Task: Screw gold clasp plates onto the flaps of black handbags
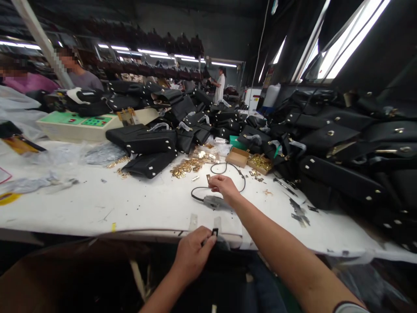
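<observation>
At the table's front edge, my left hand (194,252) pinches a small black tab (215,232) between thumb and forefinger; it looks like the end of a strap. My right hand (224,186) reaches over the tabletop with its fingertips closed on a small flat metal plate (209,178). Beneath that hand lies a black bag handle (215,201) in clear plastic, with a thin black cord (192,194) looping around it. Just beyond is a pile of small gold-coloured metal fittings (187,167).
Black bags (143,141) are heaped at the back and right of the white table (130,204). Small open cardboard boxes (237,157) stand near the fittings. Dark scraps (299,213) lie at right. A beige machine (78,126) with green panels stands at left. Several people are farther back.
</observation>
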The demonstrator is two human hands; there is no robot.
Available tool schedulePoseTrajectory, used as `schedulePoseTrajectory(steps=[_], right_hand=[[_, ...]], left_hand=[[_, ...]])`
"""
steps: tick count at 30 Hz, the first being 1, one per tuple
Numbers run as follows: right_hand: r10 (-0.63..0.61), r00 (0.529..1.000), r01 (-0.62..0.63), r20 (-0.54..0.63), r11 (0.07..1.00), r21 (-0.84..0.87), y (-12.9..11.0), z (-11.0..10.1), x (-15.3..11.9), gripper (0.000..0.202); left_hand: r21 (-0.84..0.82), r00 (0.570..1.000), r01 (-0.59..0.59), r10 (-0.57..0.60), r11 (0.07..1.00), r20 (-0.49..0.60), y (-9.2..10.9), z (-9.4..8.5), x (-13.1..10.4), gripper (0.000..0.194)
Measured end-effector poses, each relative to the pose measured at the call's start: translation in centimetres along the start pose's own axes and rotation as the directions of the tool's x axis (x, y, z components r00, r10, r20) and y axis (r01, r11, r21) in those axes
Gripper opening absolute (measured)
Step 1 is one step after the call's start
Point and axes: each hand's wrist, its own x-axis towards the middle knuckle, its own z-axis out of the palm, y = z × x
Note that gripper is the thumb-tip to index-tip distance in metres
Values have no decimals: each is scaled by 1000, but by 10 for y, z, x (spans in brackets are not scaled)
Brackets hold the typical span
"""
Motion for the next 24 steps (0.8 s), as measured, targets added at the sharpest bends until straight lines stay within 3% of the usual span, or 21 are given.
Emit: schedulePoseTrajectory(steps=[5, 8, 11, 17, 24], right_hand=[[-49, 998, 43, 35, 986, 164, 17, -25, -93, 36], [-32, 998, 24, 61, 992, 126, 30, -31, -124, 48], [-41, 992, 39, 116, 999, 22, 37, -31, -134, 37], [-93, 989, 119, 112, 960, -253, 35, -30, -136, 15], [-7, 988, 37, 157, 982, -186, 44, -28, -133, 17]], left_hand=[[-29, 999, 39, -38, 999, 34, -3, 0, 14, 35], [-66, 993, 108, -104, 992, 51, -4, 2, 20, 36], [-100, 985, 168, -163, 981, 54, -3, 4, 22, 36], [-123, 984, 178, -177, 976, 16, -3, 3, 21, 34], [-111, 982, 185, -187, 976, -2, -8, 5, 22, 32]])
